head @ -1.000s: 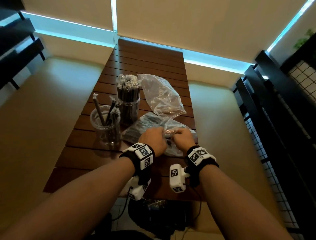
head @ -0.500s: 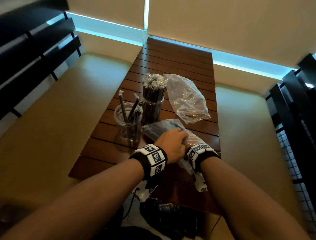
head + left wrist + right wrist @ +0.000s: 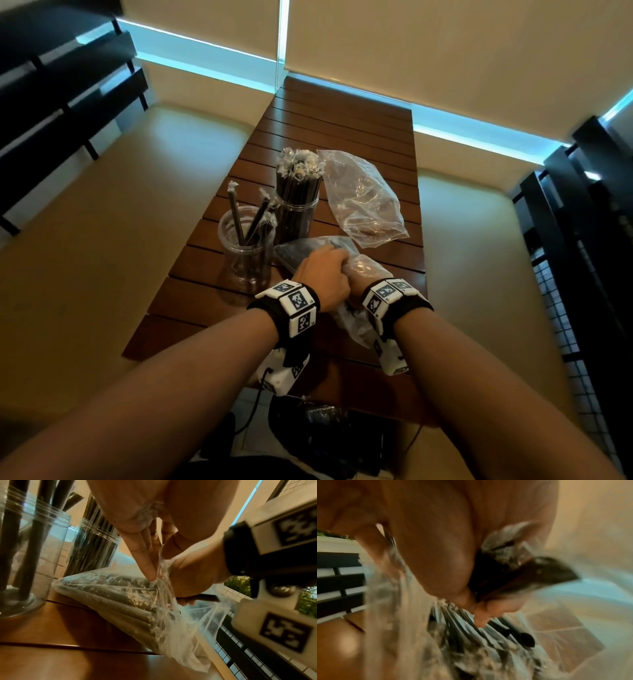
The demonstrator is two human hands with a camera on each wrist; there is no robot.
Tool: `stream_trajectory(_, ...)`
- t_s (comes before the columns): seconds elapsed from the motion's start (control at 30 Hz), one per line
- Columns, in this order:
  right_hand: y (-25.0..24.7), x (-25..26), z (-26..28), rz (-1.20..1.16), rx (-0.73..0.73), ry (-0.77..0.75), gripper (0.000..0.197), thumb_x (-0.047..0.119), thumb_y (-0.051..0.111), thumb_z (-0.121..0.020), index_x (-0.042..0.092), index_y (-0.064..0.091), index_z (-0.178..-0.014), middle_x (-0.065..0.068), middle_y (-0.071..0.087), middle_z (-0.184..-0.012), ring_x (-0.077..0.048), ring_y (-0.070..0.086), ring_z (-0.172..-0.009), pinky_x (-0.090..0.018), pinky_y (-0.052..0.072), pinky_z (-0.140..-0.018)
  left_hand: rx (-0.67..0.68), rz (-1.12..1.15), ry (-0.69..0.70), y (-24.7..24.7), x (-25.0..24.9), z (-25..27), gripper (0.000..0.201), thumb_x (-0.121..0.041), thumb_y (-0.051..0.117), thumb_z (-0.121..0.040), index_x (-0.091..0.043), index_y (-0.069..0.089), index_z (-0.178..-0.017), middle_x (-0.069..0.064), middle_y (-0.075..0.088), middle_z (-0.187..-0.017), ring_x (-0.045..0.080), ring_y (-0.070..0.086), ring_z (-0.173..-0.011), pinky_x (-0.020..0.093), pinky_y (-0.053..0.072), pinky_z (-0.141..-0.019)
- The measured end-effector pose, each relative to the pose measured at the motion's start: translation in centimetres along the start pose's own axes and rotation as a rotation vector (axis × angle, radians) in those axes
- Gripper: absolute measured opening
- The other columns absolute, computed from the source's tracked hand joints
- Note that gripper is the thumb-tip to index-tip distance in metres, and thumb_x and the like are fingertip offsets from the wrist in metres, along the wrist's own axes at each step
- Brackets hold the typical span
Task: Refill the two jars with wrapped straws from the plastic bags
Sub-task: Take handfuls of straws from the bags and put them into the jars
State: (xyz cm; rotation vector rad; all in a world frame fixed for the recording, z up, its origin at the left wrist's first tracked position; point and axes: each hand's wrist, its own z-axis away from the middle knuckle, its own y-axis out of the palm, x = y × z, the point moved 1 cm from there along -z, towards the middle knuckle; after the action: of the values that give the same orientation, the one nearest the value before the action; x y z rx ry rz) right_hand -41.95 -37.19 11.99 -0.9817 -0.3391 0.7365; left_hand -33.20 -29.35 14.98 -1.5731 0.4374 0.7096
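- Slatted wooden table (image 3: 346, 137), 2 clear jars standing side by side near its left edge.
- Near jar (image 3: 245, 253): only a few black wrapped straws, leaning loosely.
- Far jar (image 3: 296, 219): packed full of upright straws, wrapper ends bunched on top.
- Empty-looking plastic bag (image 3: 363, 202) lying crumpled just right of far jar.
- Second bag of straws (image 3: 130, 601) lying on table in front of jars, mouth toward the person.
- Left hand (image 3: 322, 277) pinching the bag's film at the mouth, fingers (image 3: 145, 566) straight-ish, pressed on plastic.
- Right hand (image 3: 192, 574) inside the bag mouth, curled around a bundle of black straws (image 3: 513, 574); right wrist view blurred.
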Motion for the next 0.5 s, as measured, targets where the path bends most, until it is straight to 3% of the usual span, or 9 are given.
stream_trajectory(0.07,-1.2,-0.2,0.5,0.07,-0.037,-0.043,0.042,0.017,0.042,-0.102,0.008,0.039,-0.143,-0.013,0.04,-0.148,-0.025,0.036,-0.138,-0.035,0.025,-0.113,-0.001,0.009,-0.032,-0.1,-0.1,-0.3,0.01,-0.008,0.053,-0.081,-0.014,0.051,-0.073,-0.001,0.05,-0.084,0.027,0.057,-0.087,0.032,0.042,-0.072)
stream_trajectory(0.17,-3.2,-1.5,2.5,0.125,-0.139,-0.068,0.04,0.031,0.059,-0.091,0.02,0.054,-0.13,-0.003,0.053,-0.134,-0.023,0.053,-0.12,-0.036,0.045,-0.099,0.017,0.009,-0.105,-0.2,-0.6,-0.7,0.022,-0.007,0.053,-0.081,-0.018,0.041,-0.066,0.006,0.056,-0.088,0.031,0.059,-0.091,0.037,0.047,-0.076)
stream_trajectory(0.27,-6.2,-2.6,6.6,0.194,-0.08,0.045,0.036,0.033,0.055,-0.094,0.015,0.058,-0.125,-0.002,0.062,-0.115,-0.02,0.055,-0.093,-0.028,0.042,-0.078,0.034,-0.001,-0.154,0.0,-1.2,-1.0,0.011,-0.01,0.054,-0.083,-0.016,0.047,-0.079,0.014,0.064,-0.104,0.034,0.059,-0.099,0.042,0.05,-0.086)
stream_trajectory(0.33,-8.5,-3.1,9.0,0.259,-0.043,0.076,0.031,0.029,0.06,-0.09,0.015,0.064,-0.118,-0.001,0.064,-0.095,-0.024,0.061,-0.089,-0.03,0.049,-0.08,0.074,-0.04,-0.171,0.3,-1.4,-1.4,0.012,-0.011,0.057,-0.084,-0.016,0.047,-0.081,0.015,0.065,-0.105,0.034,0.06,-0.1,0.04,0.049,-0.083)
stream_trajectory(0.4,-10.8,-3.4,11.4,0.376,-0.084,0.114,0.02,0.028,0.063,-0.085,0.018,0.07,-0.102,0.004,0.061,-0.074,-0.022,0.063,-0.073,-0.033,0.055,-0.074,0.115,-0.068,-0.203,0.6,-1.3,-1.8,0.011,-0.013,0.058,-0.086,-0.015,0.05,-0.079,0.013,0.066,-0.101,0.033,0.062,-0.097,0.039,0.049,-0.079)
stream_trajectory(0.5,-15.2,-3.6,14.7,0.458,-0.052,0.205,0.013,0.029,0.064,-0.087,0.017,0.063,-0.089,0.007,0.049,-0.065,-0.011,0.049,-0.059,-0.024,0.044,-0.058,0.209,-0.142,-0.239,1.3,-0.5,-2.5,0.011,-0.017,0.058,-0.09,-0.009,0.063,-0.096,0.012,0.068,-0.102,0.031,0.065,-0.095,0.034,0.051,-0.071)
